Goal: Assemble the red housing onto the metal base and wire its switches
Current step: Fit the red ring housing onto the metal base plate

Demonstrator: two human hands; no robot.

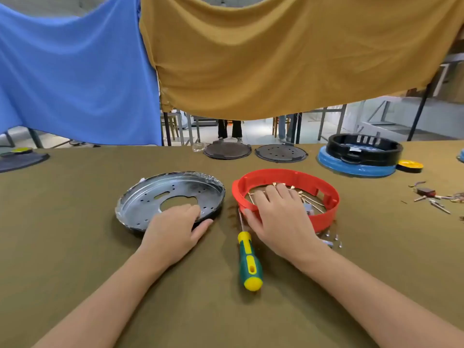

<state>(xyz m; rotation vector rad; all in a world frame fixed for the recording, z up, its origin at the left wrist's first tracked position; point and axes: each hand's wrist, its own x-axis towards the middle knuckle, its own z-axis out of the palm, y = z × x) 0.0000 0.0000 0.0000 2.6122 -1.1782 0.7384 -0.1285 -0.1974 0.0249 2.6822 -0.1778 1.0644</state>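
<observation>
A green-and-yellow screwdriver (248,259) lies on the worktop (75,247) between a person's hands, the left hand (173,229) gripping the metal base's (173,194) near rim, the right hand (276,212) clasping the red housing's (324,197) near wall just right of the base, not yet mounted.

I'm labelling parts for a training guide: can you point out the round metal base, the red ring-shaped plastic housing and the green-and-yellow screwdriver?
Round metal base (160,190), head view: bare perforated floor.
Red ring-shaped plastic housing (326,212), head view: outer wall.
Green-and-yellow screwdriver (248,259), head view: handle.
</observation>
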